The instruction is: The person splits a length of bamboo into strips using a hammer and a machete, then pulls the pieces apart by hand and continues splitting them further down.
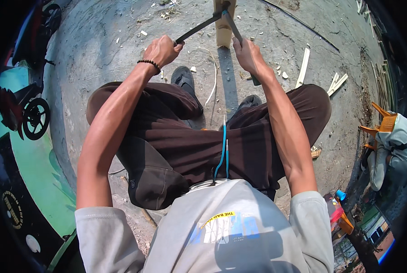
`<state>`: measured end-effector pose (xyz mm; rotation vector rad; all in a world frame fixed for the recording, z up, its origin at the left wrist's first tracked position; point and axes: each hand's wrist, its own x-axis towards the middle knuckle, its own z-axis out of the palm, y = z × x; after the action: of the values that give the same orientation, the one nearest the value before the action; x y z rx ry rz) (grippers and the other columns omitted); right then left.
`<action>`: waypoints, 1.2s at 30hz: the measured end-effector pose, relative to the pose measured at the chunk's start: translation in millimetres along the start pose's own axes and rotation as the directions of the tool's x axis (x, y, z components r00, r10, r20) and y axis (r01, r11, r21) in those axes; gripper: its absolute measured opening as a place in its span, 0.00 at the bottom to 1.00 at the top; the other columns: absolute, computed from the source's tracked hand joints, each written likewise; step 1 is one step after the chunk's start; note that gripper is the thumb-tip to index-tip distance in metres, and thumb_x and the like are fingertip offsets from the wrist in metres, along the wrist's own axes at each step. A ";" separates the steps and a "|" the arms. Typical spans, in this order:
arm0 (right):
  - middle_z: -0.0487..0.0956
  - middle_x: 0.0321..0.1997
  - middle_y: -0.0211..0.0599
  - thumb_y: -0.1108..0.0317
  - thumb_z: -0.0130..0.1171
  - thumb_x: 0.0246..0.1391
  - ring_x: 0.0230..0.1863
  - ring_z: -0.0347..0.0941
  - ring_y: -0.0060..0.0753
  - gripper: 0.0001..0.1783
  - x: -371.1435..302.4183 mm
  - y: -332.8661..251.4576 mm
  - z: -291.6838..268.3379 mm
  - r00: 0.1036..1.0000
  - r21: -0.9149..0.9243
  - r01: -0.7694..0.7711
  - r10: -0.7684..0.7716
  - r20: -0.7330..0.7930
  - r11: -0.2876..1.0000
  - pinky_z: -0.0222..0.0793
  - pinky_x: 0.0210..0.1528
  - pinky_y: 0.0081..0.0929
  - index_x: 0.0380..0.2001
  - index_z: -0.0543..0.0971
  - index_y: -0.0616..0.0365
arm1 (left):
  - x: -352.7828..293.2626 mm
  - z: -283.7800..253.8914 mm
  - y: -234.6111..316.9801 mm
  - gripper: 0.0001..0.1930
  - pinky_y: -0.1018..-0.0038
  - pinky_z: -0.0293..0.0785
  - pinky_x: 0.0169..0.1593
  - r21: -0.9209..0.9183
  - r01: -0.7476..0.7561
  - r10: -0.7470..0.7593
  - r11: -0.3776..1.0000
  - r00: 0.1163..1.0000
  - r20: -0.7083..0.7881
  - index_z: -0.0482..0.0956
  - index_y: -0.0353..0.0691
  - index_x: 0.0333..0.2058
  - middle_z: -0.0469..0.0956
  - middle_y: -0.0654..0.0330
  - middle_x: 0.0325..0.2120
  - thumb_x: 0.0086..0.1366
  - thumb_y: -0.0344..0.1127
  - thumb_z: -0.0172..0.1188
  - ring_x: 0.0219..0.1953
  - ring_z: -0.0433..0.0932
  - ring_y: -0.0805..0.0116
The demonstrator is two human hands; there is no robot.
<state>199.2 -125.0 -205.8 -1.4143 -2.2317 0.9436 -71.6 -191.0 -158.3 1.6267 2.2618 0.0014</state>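
My left hand (162, 51) is closed around one end of a dark, narrow bar (198, 30) that slants up to the right. In my right hand (249, 57) is a second dark flat bar (233, 26), its lower end sticking out below the fist. The far ends of both bars meet at a pale wooden piece (223, 37) standing at the top middle, between and beyond my hands. Whether the bars are joined there, and whether they have blades, I cannot tell. A dark beaded bracelet (150, 65) circles my left wrist.
Wood chips (278, 73) and pale split strips (303, 68) litter the concrete ground. A thin dark rod (303, 26) lies at the upper right. A motorbike wheel (35, 118) stands at left by a green panel (40, 168). Another person sits at right near an orange chair (387, 122).
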 end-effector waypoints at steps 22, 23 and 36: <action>0.66 0.16 0.23 0.48 0.42 0.73 0.13 0.60 0.15 0.25 0.8 -89.0 -81.0 0.786 0.316 0.518 -0.297 -0.542 0.795 0.55 0.14 0.18 0.28 0.67 0.57 | -5.7 -12.4 -6.6 0.23 0.54 0.78 0.40 0.027 0.016 -0.016 1.000 0.999 0.032 0.86 0.33 0.34 0.82 0.39 0.28 0.64 0.52 0.61 0.34 0.84 0.41; 0.67 0.16 0.26 0.50 0.40 0.74 0.12 0.63 0.17 0.25 4.8 -83.9 -77.3 0.757 0.272 0.535 -0.311 -0.575 0.800 0.56 0.14 0.21 0.26 0.64 0.57 | -6.5 -14.8 -5.2 0.23 0.54 0.78 0.40 0.009 0.008 -0.009 1.000 0.999 0.053 0.86 0.34 0.34 0.82 0.39 0.28 0.64 0.53 0.61 0.34 0.84 0.41; 0.63 0.18 0.24 0.49 0.44 0.73 0.14 0.58 0.13 0.23 17.7 -74.8 -93.6 0.849 0.586 0.521 -0.306 -0.431 0.620 0.52 0.15 0.18 0.33 0.65 0.58 | -6.0 -0.7 -12.3 0.22 0.54 0.79 0.46 0.057 -0.020 0.017 0.998 0.999 0.042 0.86 0.35 0.40 0.83 0.38 0.33 0.66 0.52 0.60 0.40 0.84 0.42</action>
<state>196.6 -97.5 -87.8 -0.5881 -1.5939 1.1293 -81.4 -200.5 -158.4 1.6608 2.2348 -0.0933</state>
